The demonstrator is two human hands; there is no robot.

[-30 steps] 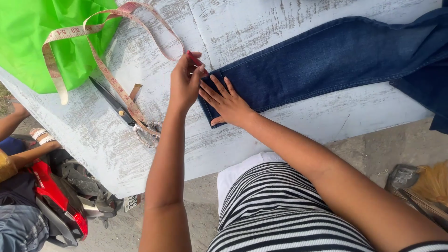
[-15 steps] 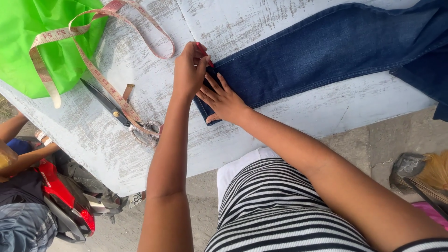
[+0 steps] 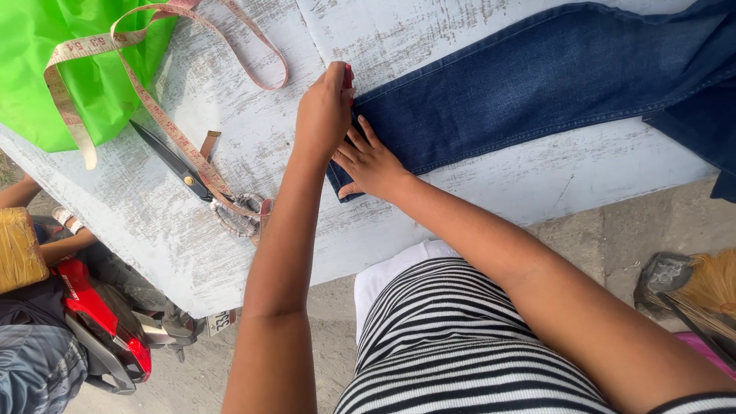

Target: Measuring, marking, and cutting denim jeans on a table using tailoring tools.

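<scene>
A dark blue jeans leg (image 3: 537, 84) lies flat across a worn white table (image 3: 491, 176), its hem end pointing left. My left hand (image 3: 323, 115) is at the far corner of that hem, its fingers pinched on a small red chalk piece (image 3: 349, 77) that touches the denim edge. My right hand (image 3: 372, 161) lies flat on the hem just nearer to me, fingers spread, pressing the cloth down. The two hands touch each other.
Black scissors (image 3: 172, 161) and a pink measuring tape (image 3: 153, 107) lie left of my hands, the tape looping over a bright green cloth (image 3: 69, 69). A red scooter (image 3: 100, 322) and another person's arm (image 3: 31, 192) are beyond the table's left edge. A broom (image 3: 705, 291) lies at the right.
My left hand has slid with the red chalk piece along the hem edge to its far corner. My right hand has stayed flat on the denim.
</scene>
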